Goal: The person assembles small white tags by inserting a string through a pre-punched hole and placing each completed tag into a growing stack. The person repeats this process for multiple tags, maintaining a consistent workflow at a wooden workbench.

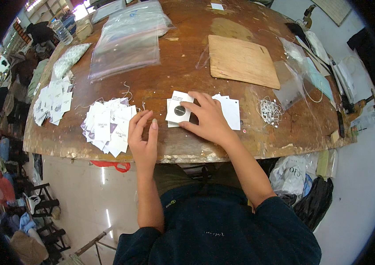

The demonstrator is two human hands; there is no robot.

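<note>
On the worn wooden table (183,57), a small stack of white tags lies in front of me. Its top tag (179,98) bears a black round mark. My right hand (208,115) reaches over the stack from the right, its thumb and fingertips on the tag's lower and right-hand parts. To the left, my left hand (142,137) hovers with fingers slightly bent and thumb apart, nothing visible in it. It is beside a heaped pile of white tags (108,126) with strings. More plain white tags (230,115) lie just beyond my right hand, partly covered by it.
Another tag pile (55,101) and a filled clear bag (71,59) are at the left. Flat plastic bags (128,48) lie farther back. A wooden board (242,62), a tangle of white strings (270,111) and a clear plastic sleeve (290,90) are to the right.
</note>
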